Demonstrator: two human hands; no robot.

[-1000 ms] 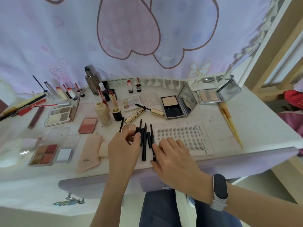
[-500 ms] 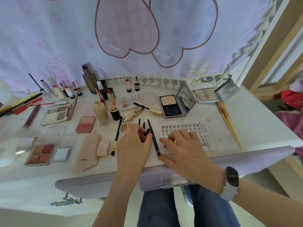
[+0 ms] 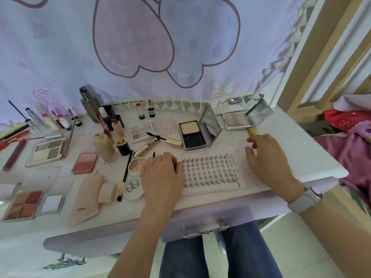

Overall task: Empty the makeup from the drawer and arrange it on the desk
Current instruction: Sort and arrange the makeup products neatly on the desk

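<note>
Makeup lies spread over the white desk (image 3: 301, 157). My left hand (image 3: 161, 175) rests palm down at the front middle, its fingers curled over a bunch of black pencils (image 3: 154, 154) whose tips poke out beyond the knuckles. To its right lies the clear false-lash tray (image 3: 210, 169). My right hand (image 3: 267, 157), with a watch on the wrist, lies over the yellow brushes (image 3: 252, 131); its thumb and fingers are apart. Only the brushes' far ends show. The lavender drawer front (image 3: 200, 219) below the desk edge looks closed.
Left of my left hand sit a round concealer pot (image 3: 136, 165), its lid (image 3: 133, 188) and a thin brush (image 3: 125, 175). Farther back lie a mirrored powder compact (image 3: 192, 136), a gold mascara (image 3: 147, 150) and bottles. Several palettes fill the left side. A curtain hangs behind.
My right hand left the pencils and lash tray and moved right and back onto the yellow brushes. My left hand has drawn the black pencils together under its fingers. The round lid now shows.
</note>
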